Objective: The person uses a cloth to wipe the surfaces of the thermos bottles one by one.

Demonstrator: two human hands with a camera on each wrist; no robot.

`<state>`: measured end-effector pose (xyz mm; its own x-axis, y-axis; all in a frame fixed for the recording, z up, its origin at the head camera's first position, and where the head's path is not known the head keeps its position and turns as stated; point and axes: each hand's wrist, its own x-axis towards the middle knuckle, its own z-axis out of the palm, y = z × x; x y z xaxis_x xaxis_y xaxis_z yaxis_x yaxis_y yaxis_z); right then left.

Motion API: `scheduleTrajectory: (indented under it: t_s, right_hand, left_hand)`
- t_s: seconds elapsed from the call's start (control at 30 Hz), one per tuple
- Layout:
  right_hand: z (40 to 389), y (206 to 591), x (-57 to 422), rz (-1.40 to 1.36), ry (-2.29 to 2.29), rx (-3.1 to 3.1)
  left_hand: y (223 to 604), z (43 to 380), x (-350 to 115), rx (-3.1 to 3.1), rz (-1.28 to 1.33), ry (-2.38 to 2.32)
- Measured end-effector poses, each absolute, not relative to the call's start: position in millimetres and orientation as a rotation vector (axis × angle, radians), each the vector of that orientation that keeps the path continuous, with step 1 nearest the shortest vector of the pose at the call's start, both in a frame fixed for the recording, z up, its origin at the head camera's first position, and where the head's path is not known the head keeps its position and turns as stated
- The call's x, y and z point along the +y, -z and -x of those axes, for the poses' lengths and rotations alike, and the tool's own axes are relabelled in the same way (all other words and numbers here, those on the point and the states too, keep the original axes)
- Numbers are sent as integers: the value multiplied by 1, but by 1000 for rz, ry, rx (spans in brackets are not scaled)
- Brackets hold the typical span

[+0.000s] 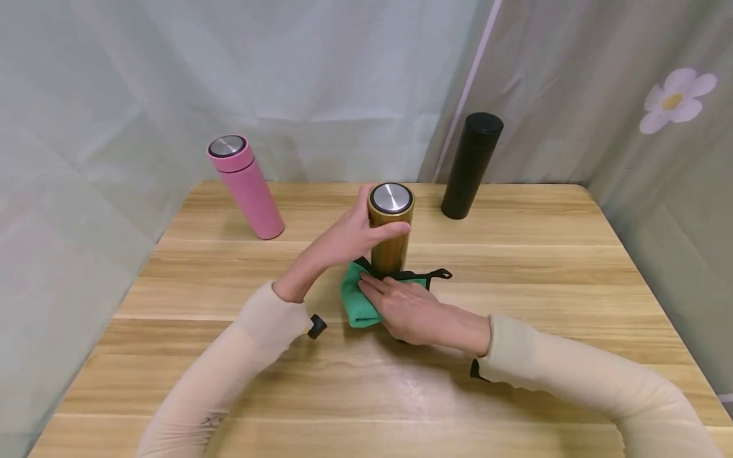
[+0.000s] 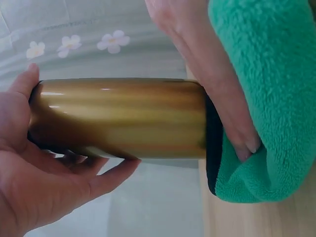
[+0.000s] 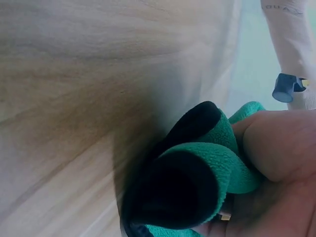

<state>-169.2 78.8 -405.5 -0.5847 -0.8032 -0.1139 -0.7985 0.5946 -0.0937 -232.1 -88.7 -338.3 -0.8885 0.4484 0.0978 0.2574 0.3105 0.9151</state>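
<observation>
Midway across the wooden surface [image 1: 544,407], a gold bottle [image 1: 389,253] is gripped by the left hand [image 1: 350,236]; its lower end is apparently being wiped with green cloth [image 1: 359,306] held by the right hand [image 1: 412,313]; turning seems needed next

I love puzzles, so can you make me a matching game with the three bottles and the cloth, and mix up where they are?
Things:
1. Pink bottle
2. Gold bottle
3. Black bottle
4. Green cloth

Places:
A. Standing toward the back right of the table
B. Touched by the right hand
C. Standing toward the back left of the table
D. Held near its top by the left hand

Right pairs: 1-C, 2-D, 3-A, 4-B
</observation>
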Motion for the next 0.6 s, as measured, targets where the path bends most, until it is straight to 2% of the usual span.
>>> scheduleTrajectory:
  t_s: [0.37, 0.6]
  right_hand:
    - [170, 408, 74, 1339, -25, 2674]
    - [171, 406, 73, 1283, -41, 2654]
  left_hand:
    - [360, 225, -77, 2471, -604, -1777]
    - [361, 223, -74, 2493, -598, -1810]
